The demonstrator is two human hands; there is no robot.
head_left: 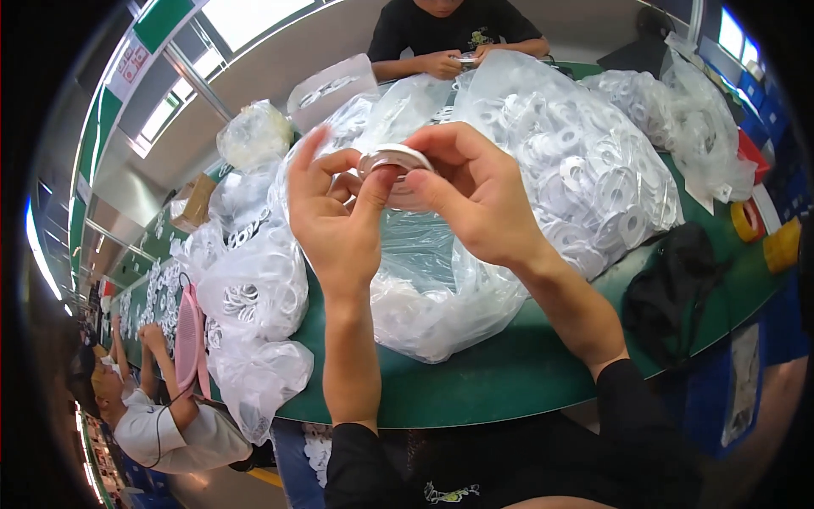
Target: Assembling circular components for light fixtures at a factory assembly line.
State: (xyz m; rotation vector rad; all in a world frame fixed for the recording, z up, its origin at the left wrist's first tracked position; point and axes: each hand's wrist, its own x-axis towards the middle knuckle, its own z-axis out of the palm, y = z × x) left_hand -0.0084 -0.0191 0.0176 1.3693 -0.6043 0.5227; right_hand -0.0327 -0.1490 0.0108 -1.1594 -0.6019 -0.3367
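— Across the green bench (509,382), what takes up the most room?

— Clear plastic bags. The biggest bag (543,170) sits at the middle, heaped with white rings, its mouth sagging open toward the person. A second stuffed bag (678,110) lies at the far right, and several smaller bags (254,288) are piled along the left edge.

— And beside those?

— A black cloth bundle (678,280) on the right of the bench, with yellow and red tape rolls (763,229) just past it. A co-worker in a black shirt (449,34) sits at the far side, hands together on something small. Another person (161,416) is at the lower left, beside a pink object.

— Now the hands?

— Both are raised above the open bag. The right hand (475,195) grips a round white ring (394,165) from the right, thumb across its front, fingers curled behind. The left hand (335,212) pinches the same ring from the left and below, thumb pressed to its lower face, with the index finger lifted free.

— So where is the ring?

— Held in the air between the two hands, tilted, over the middle bag, clear of the bench
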